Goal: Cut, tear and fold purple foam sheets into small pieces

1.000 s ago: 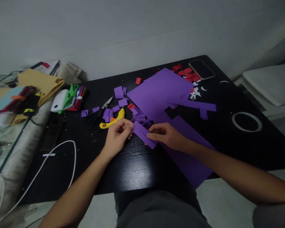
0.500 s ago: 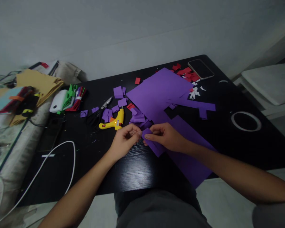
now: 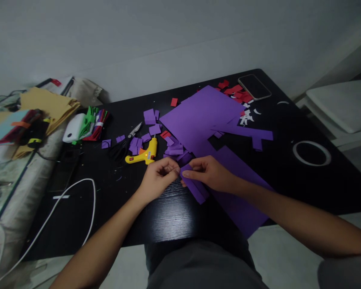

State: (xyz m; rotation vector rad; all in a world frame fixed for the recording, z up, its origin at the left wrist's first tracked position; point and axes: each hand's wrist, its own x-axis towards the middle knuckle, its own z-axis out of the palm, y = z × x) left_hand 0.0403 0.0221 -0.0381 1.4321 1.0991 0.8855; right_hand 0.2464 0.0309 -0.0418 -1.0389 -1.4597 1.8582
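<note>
A folded strip of purple paper [image 3: 196,189] is held between my two hands over the front part of the black table. My right hand [image 3: 209,172] pinches it, thumb on top and fingers behind. At its upper left end, my left hand [image 3: 162,175] has its thumb and fingertips closed on the strip's corner. Lengthwise creases show along the strip. Just beyond my left hand lie a yellow glue gun [image 3: 144,153] and a heap of small purple paper pieces [image 3: 174,149]. Large purple sheets [image 3: 206,114] spread behind and under my right hand.
Black-handled scissors [image 3: 123,145] lie left of the glue gun. Red scraps [image 3: 243,95], white scraps [image 3: 247,117] and a phone [image 3: 254,87] are at the back right. A tape ring [image 3: 312,153] sits right. A white cable [image 3: 94,200] loops at left.
The purple strip has turned slightly between my hands, its lower end dropping a little and its folded layers now showing. Both hands stay nearly in place.
</note>
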